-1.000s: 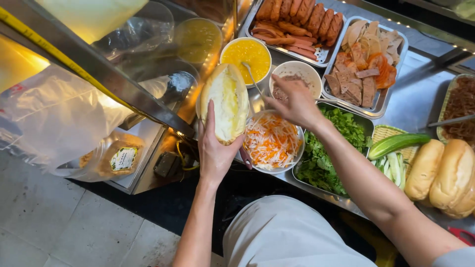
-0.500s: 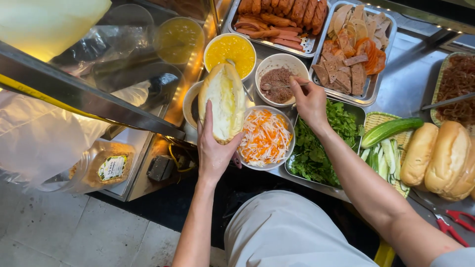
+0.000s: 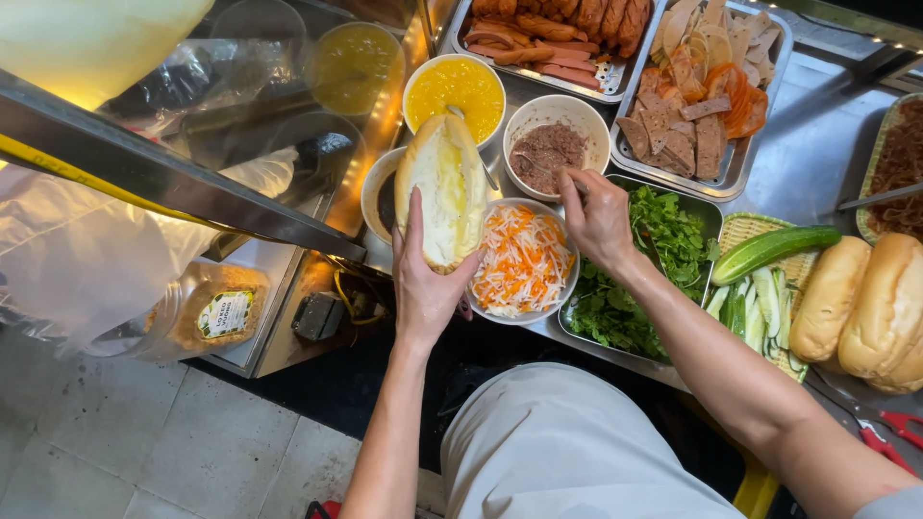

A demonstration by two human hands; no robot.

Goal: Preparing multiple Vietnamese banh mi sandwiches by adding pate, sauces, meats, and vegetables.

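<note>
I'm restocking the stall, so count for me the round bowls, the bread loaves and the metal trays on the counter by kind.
Round bowls: 4 (yellow sauce, brown paste, dark sauce, shredded carrot and radish)
Bread loaves: 3 (split one in the left hand, two whole at right)
Metal trays: 3 (sausages, sliced meats, herbs)
Total: 10

A street-food sandwich stall: a steel counter (image 3: 817,163) crowded with metal trays of sliced meats (image 3: 697,106), bowls of pickled vegetables (image 3: 522,261), herbs (image 3: 663,240), cucumber (image 3: 774,252) and bread rolls (image 3: 865,303).
</note>
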